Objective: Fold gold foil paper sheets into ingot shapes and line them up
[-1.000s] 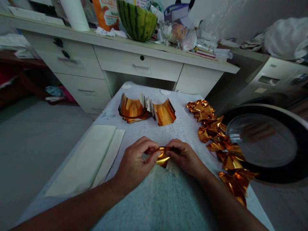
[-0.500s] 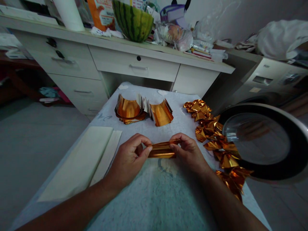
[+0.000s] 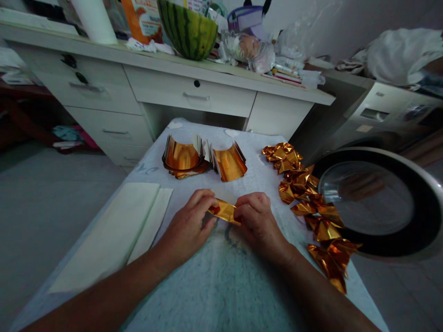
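A narrow piece of gold foil paper (image 3: 225,211) stretches between my hands above the cloth-covered table (image 3: 207,286). My left hand (image 3: 191,220) pinches its left end. At the other end, the curled fingers of my right hand (image 3: 258,221) close over the foil and partly hide it. Beyond my hands lie two stacks of curved gold foil sheets, a left stack (image 3: 182,157) and a right stack (image 3: 230,162). Along the table's right side runs a row of folded gold foil pieces (image 3: 300,180).
Folded pale paper sheets (image 3: 114,226) lie on the left of the table. A washing machine's open round door (image 3: 429,221) stands close to the right edge. Behind the table is a white drawer desk (image 3: 221,94) bearing a cut watermelon (image 3: 188,32) and bags.
The foil has gone from a level, wider strip to a narrower, tilted one, its right end lower. My right hand has turned over, with its fingers now curled down over the foil.
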Tool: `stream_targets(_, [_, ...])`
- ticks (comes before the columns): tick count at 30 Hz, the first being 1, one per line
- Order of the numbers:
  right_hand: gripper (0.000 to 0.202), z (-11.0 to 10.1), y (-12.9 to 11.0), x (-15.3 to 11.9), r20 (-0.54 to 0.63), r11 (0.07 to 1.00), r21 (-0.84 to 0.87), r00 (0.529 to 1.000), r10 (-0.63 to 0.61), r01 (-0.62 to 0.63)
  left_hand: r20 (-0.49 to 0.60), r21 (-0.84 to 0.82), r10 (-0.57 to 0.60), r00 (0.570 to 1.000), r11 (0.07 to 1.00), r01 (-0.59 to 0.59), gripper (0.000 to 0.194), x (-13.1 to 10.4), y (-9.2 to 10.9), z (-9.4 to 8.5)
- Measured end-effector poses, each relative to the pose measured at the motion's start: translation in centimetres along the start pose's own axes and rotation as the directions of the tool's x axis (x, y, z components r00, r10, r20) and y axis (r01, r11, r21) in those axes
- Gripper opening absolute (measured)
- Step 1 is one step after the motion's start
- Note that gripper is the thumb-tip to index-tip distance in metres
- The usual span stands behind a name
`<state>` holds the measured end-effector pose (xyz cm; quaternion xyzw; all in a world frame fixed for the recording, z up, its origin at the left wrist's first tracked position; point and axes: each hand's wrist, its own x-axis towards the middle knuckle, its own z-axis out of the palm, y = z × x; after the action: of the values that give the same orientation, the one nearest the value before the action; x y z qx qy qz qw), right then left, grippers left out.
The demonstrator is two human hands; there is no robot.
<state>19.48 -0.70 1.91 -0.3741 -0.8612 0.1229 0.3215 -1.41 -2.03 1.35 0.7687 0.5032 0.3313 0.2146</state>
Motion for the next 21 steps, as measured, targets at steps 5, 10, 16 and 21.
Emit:
stream_targets(5, [0.012, 0.8, -0.1, 0.0, 0.197, 0.998, -0.047, 0.98, -0.028, 0.038, 0.116, 0.087, 0.011, 0.993, 0.996, -0.021, 0.02, -0.1, -0.6, 0.1])
stream_targets(10, [0.012, 1.1, 0.2, -0.1, 0.278, 0.999, -0.033, 0.96, -0.023, 0.034, 0.137, 0.214, 0.086, 0.987, 0.97, -0.114, 0.024, -0.2, -0.7, -0.4])
stream_targets(16, [0.014, 1.3, 0.7, -0.3, 0.24, 0.999, 0.047, 0.971, -0.005, -0.007, 0.194, 0.164, 0.115, 0.974, 0.975, -0.148, 0.026, -0.7, 0.1, -0.1])
stream_targets(21, [0.017, 1.0, 0.6, -0.2, 0.24, 0.987, 0.123, 0.968, 0.07, -0.102, 0.237, 0.073, 0.083, 0.968, 0.992, -0.103, 0.015, -0.7, 0.2, 0.7])
